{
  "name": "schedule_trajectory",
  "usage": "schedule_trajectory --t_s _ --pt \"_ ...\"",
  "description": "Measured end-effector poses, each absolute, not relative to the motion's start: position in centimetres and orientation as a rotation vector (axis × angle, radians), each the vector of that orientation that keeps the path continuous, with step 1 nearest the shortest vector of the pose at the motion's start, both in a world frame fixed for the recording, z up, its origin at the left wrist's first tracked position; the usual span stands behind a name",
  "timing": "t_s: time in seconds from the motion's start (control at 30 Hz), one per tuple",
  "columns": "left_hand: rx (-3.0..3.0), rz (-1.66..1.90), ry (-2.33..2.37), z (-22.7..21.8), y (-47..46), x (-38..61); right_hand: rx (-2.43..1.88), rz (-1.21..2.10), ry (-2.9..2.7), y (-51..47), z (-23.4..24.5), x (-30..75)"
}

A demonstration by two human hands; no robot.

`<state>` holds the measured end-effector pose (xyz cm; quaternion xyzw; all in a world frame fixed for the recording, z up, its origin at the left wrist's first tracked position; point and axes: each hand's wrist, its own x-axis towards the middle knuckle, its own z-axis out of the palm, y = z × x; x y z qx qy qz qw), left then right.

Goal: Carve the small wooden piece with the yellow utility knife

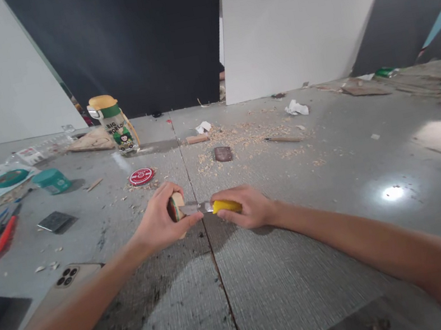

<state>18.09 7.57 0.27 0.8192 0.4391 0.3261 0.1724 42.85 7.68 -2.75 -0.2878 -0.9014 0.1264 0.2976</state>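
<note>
Head view: above the tabletop (305, 258) we pinch the wood block (177, 202) in our left hand (159, 222), our right hand (251, 211) clenched on the knife (224, 206), blade touching the block; the next stroke, we judge, calls for a shallow, controlled push.

Yellow knife handle (226, 205), pale wood block (178, 200), teal jar (51, 181), red disc (141, 176), grey streaked table (289, 266).

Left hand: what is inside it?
The left hand holds a small wooden piece; the blade of the yellow-handled knife touches it. Its fingers cover the rest of the piece.
</note>
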Motion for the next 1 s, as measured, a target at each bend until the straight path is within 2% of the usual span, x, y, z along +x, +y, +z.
schedule_trajectory --t_s 0.43,1.0 --pt "2.272 1.019 1.305 0.12 7.27 18.41 -0.884 0.346 -2.297 7.62 -2.65 42.62" --pt "2.456 1.015 1.222 -0.37 7.64 17.71 -0.741 0.404 -2.381 7.67 -2.55 42.94"
